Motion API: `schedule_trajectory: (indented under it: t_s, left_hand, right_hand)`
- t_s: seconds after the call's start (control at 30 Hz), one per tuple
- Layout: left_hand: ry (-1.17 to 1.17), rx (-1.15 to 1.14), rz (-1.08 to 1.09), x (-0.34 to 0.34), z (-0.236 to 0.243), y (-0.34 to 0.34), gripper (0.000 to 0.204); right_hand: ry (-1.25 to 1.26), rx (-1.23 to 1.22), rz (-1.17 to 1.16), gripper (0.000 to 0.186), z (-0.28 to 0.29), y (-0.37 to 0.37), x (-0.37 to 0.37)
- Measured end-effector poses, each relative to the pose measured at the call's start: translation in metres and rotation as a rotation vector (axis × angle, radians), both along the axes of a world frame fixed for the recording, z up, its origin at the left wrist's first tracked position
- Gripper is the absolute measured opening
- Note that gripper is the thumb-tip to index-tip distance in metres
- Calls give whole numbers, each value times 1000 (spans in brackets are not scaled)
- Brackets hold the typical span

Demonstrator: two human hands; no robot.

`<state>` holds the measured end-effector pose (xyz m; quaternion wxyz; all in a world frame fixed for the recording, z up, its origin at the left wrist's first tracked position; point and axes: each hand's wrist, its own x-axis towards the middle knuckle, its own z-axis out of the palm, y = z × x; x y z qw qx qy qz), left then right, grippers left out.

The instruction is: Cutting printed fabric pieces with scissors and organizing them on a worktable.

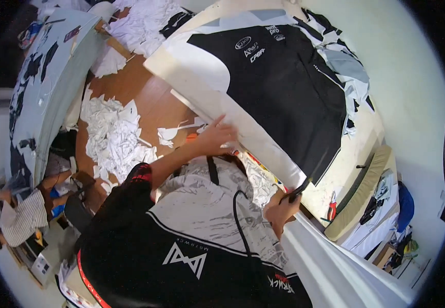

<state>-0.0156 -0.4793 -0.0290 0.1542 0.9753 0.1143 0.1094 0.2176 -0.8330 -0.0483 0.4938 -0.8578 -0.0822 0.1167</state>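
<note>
Dark scissors (301, 189) are in my right hand (284, 206), at the near right corner of the table. Their blades point toward the lower corner of a large black fabric piece (284, 97) with white printed marks, lying flat. My left hand (217, 136) is over the table's near edge, slightly blurred, fingers apart and holding nothing that I can see. White fabric (202, 64) borders the black piece on its left, with a curved boundary between them. Small red-handled pliers or snips (332, 207) lie on the table beyond my right hand.
Black, grey and white scraps (348, 72) are heaped along the table's far right side. White cuttings (112, 131) cover part of the brown floor (150, 92). A second table (61, 92) stands left, with a person (27, 213) near it. A padded tan board (363, 192) sits at right.
</note>
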Motion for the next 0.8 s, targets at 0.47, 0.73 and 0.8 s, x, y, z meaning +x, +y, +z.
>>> schedule_trajectory:
  t_s: [0.47,0.73,0.8]
  left_hand:
    - [30,291,690,-22,6,211,83]
    - [-109,259,996,-48,12,208,94]
    - [-77,269,1001,-46,12,206,94]
  right_hand:
    - [938,55,340,36,84,89,-179]
    - [1101,173,634,48,53,184,-161]
    - [1197,246,555,45,44,212,-172]
